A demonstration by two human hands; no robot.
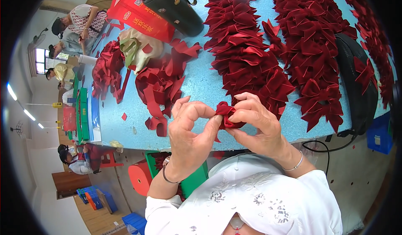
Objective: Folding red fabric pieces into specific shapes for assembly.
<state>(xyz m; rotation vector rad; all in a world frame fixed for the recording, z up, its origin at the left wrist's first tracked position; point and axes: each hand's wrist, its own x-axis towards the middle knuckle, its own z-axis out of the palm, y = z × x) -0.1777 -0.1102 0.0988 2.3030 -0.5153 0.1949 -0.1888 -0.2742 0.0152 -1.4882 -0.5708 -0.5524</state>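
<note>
Between my two hands, just over the table's near edge, is a small dark red velvet bow (225, 113), folded and partly hidden by my fingers. My left hand (190, 126) pinches its left side with thumb and fingertips. On its other side, my right hand (257, 124) grips it with thumb and index finger. Beyond my hands, rows of finished-looking red bows (238, 46) lie overlapped on the light blue table (194, 80). To the left of them is a loose heap of red ribbon strips (161, 84).
A dark green tumbler (176, 9) and a red bag (136, 15) stand at the far left. A black bag (356, 84) lies at the right edge. Below the table are a green crate (197, 180) and a red roll (139, 179). Other people (83, 21) work at left.
</note>
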